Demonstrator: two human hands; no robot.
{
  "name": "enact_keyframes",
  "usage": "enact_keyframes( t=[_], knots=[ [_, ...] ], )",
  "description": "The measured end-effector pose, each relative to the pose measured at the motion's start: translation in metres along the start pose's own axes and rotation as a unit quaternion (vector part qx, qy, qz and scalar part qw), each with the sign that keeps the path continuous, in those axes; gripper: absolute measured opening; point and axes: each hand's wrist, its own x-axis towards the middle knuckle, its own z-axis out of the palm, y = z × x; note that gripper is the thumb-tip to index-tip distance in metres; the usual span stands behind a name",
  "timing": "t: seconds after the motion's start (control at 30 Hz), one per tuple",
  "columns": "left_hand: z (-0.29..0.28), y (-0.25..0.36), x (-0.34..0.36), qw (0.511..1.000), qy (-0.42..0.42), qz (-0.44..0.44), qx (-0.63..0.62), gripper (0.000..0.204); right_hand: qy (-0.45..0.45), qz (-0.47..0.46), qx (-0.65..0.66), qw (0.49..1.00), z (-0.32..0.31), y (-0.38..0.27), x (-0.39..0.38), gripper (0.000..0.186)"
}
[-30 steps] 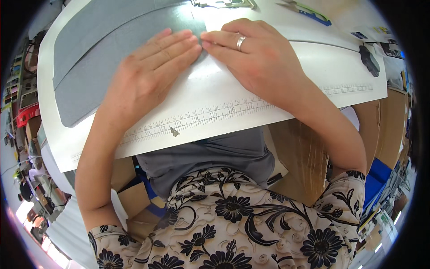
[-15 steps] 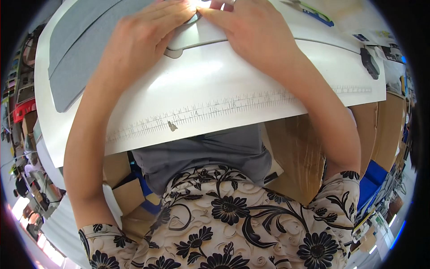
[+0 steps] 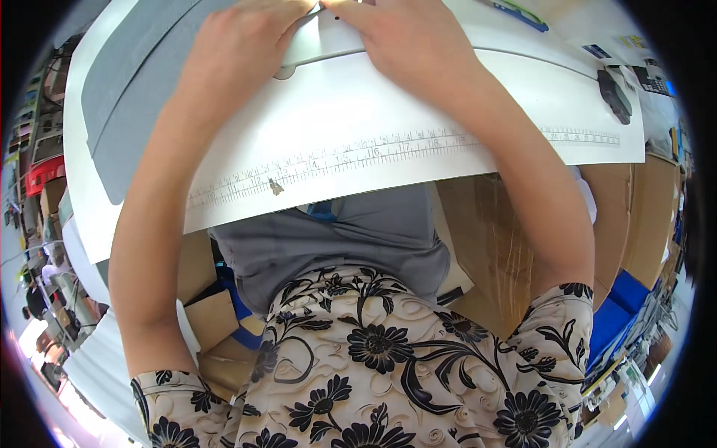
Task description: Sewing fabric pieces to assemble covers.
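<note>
My left hand (image 3: 246, 41) and my right hand (image 3: 396, 41) meet at the top edge of the view, fingers closed together over a small dark grey edge of material. Their fingertips are partly cut off, so what they grip is unclear. A large grey sheet of material (image 3: 134, 82) with a lengthwise seam or fold lies left of and beside my left hand on the white worktop (image 3: 314, 104), which has a printed ruler along its front. A slot with a rounded notch (image 3: 284, 71) runs across the worktop below my hands.
Blue-handled snips (image 3: 523, 16) lie at the back right. A black object (image 3: 615, 97) sits on the right. Cardboard boxes (image 3: 642, 216) and blue material (image 3: 620, 302) are below the right side. Grey cloth (image 3: 336, 246) covers my lap, and cluttered shelves line the far left.
Both hands have moved forward, away from me, to the top edge of the view. The grey sheet's corner that was under them is now mostly hidden there.
</note>
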Motion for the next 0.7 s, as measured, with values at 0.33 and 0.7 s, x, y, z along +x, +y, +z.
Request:
enact_keyframes(
  t=[0.33, 0.7],
  knots=[
    [-0.017, 0.024, 0.022, 0.983, -0.147, -0.096, 0.046, 0.017, 0.038, -0.004, -0.006, 0.999, 0.005, 0.004, -0.005, 0.021],
    [-0.038, -0.02, 0.022, 0.98, -0.175, -0.078, -0.046, 0.035, 0.036, 0.012, -0.012, 0.999, -0.003, -0.001, -0.005, 0.025]
  ],
)
